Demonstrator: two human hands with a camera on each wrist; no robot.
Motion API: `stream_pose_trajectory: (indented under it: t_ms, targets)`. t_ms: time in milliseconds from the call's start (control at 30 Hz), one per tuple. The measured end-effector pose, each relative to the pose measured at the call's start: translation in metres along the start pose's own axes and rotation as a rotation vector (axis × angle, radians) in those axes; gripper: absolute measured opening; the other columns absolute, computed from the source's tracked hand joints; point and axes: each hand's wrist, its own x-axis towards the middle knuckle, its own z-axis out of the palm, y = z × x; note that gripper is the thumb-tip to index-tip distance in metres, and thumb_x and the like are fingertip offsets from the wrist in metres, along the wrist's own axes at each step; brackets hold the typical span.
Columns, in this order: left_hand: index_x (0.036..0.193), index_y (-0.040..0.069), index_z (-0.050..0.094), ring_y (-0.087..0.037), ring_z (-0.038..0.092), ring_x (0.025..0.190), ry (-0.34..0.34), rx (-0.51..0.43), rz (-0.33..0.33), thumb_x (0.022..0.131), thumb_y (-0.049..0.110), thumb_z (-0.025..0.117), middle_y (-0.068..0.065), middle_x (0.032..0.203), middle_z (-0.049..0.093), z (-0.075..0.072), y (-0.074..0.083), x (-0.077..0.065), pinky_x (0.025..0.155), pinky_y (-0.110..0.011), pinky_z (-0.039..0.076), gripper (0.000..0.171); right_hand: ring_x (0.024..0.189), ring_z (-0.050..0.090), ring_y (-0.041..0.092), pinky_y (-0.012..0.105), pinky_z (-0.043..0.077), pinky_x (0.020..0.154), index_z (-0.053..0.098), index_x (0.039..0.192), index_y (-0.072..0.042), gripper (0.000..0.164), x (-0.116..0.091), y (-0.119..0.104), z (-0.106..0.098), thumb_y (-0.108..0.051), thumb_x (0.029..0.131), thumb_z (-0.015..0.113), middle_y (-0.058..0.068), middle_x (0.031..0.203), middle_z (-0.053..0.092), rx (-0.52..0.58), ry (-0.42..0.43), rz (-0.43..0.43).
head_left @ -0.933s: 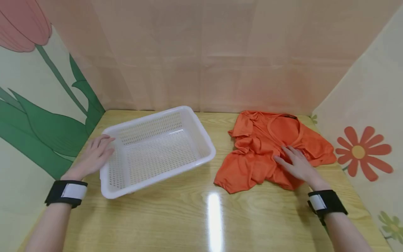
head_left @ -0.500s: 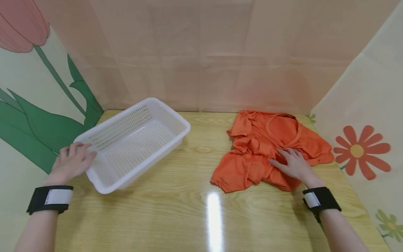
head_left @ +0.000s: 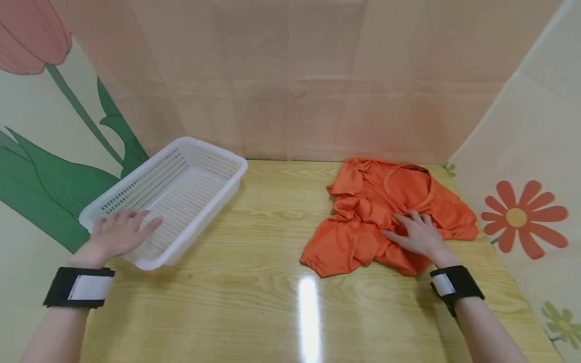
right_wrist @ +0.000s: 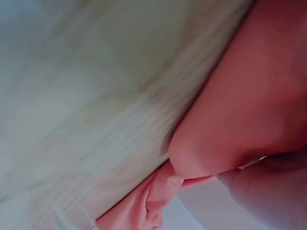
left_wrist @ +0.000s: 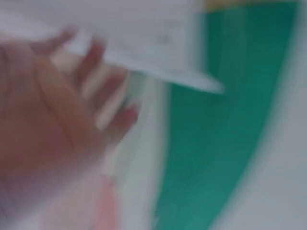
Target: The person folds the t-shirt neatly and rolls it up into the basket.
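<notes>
A white plastic basket [head_left: 192, 194] with slotted walls stands at an angle on the left of the table. Above its near left corner is my left hand [head_left: 119, 234], fingers spread and holding nothing; in the blurred left wrist view the fingers [left_wrist: 91, 62] are apart beside the white basket wall [left_wrist: 139, 28]. I cannot tell whether they touch it. To the right lies a crumpled orange T-shirt [head_left: 363, 217], its neckline toward the back. My right hand [head_left: 419, 234] rests on the T-shirt with relaxed fingers. In the right wrist view, orange cloth [right_wrist: 240, 105] hides the fingertips.
The wooden table [head_left: 254, 302] carries a bright light reflection near its front. A plain pinkish backdrop [head_left: 290, 80] closes off the back edge. Side panels with a printed tulip [head_left: 32, 38] and a red flower [head_left: 517, 218] flank the table.
The basket has shifted left and turned, its far end swinging toward the back left. My left hand has moved from the left rim to over the corner. The right hand stays on the T-shirt.
</notes>
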Motion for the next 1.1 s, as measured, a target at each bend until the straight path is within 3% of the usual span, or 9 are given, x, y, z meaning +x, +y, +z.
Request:
stream_pose_trajectory:
  t_ms: [67, 133, 167, 233, 333, 433, 600, 867, 1100]
  targets:
    - [0.152, -0.003, 0.035, -0.052, 0.05, 0.124, -0.016, -0.026, 0.109, 0.103, 0.065, 0.029, -0.033, 0.135, 0.055, 0.002, 0.029, 0.002, 0.102, -0.069, 0.036, 0.084, 0.119, 0.033, 0.057, 0.071, 0.038, 0.091, 0.048, 0.145, 0.003, 0.088, 0.001, -0.003, 0.0, -0.066, 0.092, 0.058, 0.035, 0.142, 0.037, 0.001, -0.001, -0.011]
    - [0.148, -0.001, 0.043, -0.036, 0.066, 0.101, 0.008, -0.041, 0.211, 0.103, 0.059, 0.042, -0.022, 0.114, 0.069, 0.005, 0.052, 0.005, 0.087, -0.053, 0.052, 0.075, 0.117, 0.034, 0.056, 0.07, 0.039, 0.09, 0.048, 0.144, 0.002, 0.088, 0.002, -0.006, 0.0, -0.067, 0.091, 0.058, 0.034, 0.14, 0.039, 0.002, -0.006, -0.024]
    - [0.145, 0.0, 0.049, -0.027, 0.067, 0.089, 0.041, -0.03, 0.249, 0.102, 0.054, 0.048, -0.016, 0.102, 0.072, 0.007, 0.061, 0.006, 0.076, -0.045, 0.054, 0.069, 0.116, 0.034, 0.055, 0.068, 0.04, 0.089, 0.049, 0.144, 0.002, 0.089, 0.003, -0.008, -0.001, -0.067, 0.091, 0.059, 0.034, 0.139, 0.04, 0.002, -0.011, -0.028]
    - [0.134, 0.0, 0.06, -0.018, 0.066, 0.072, 0.153, 0.04, 0.313, 0.101, 0.043, 0.058, -0.01, 0.087, 0.072, 0.012, 0.074, 0.008, 0.061, -0.035, 0.051, 0.054, 0.114, 0.034, 0.053, 0.067, 0.039, 0.089, 0.05, 0.144, 0.003, 0.089, 0.004, -0.013, -0.001, -0.067, 0.09, 0.061, 0.034, 0.137, 0.042, 0.008, -0.015, -0.038]
    - [0.12, -0.001, 0.068, -0.022, 0.066, 0.063, 0.324, 0.15, 0.357, 0.098, 0.028, 0.066, -0.011, 0.077, 0.072, 0.017, 0.085, 0.009, 0.052, -0.035, 0.048, 0.036, 0.113, 0.035, 0.052, 0.065, 0.036, 0.091, 0.051, 0.142, 0.003, 0.088, 0.006, -0.016, -0.001, -0.066, 0.089, 0.063, 0.033, 0.134, 0.045, 0.024, -0.019, -0.063]
    - [0.113, 0.0, 0.068, -0.025, 0.063, 0.057, 0.428, 0.215, 0.381, 0.096, 0.023, 0.069, -0.012, 0.069, 0.067, 0.022, 0.084, 0.01, 0.047, -0.037, 0.045, 0.029, 0.113, 0.036, 0.052, 0.065, 0.034, 0.091, 0.052, 0.142, 0.004, 0.086, 0.007, -0.024, -0.003, -0.063, 0.089, 0.064, 0.033, 0.133, 0.046, 0.041, -0.026, -0.084]
    - [0.099, 0.001, 0.063, -0.017, 0.046, 0.047, 0.491, 0.251, 0.387, 0.096, 0.017, 0.068, -0.004, 0.057, 0.049, 0.025, 0.084, 0.011, 0.042, -0.03, 0.033, 0.017, 0.11, 0.038, 0.049, 0.062, 0.037, 0.088, 0.053, 0.142, 0.002, 0.083, 0.01, -0.039, -0.005, -0.061, 0.089, 0.066, 0.031, 0.13, 0.048, 0.068, -0.04, -0.114]
    - [0.09, -0.003, 0.055, -0.017, 0.04, 0.044, 0.56, 0.279, 0.312, 0.096, 0.004, 0.063, -0.005, 0.053, 0.043, 0.022, 0.087, 0.021, 0.038, -0.027, 0.029, 0.011, 0.102, 0.041, 0.042, 0.05, 0.034, 0.082, 0.054, 0.143, -0.003, 0.075, 0.012, -0.066, 0.002, -0.056, 0.091, 0.067, 0.026, 0.122, 0.05, 0.119, -0.043, -0.17]
    - [0.091, -0.005, 0.052, -0.022, 0.044, 0.045, 0.496, 0.279, 0.181, 0.097, -0.002, 0.053, -0.011, 0.055, 0.048, 0.017, 0.089, 0.034, 0.039, -0.032, 0.034, 0.007, 0.104, 0.041, 0.038, 0.047, 0.034, 0.082, 0.055, 0.143, -0.007, 0.071, 0.01, -0.092, 0.011, -0.054, 0.091, 0.068, 0.022, 0.121, 0.051, 0.186, -0.046, -0.224]
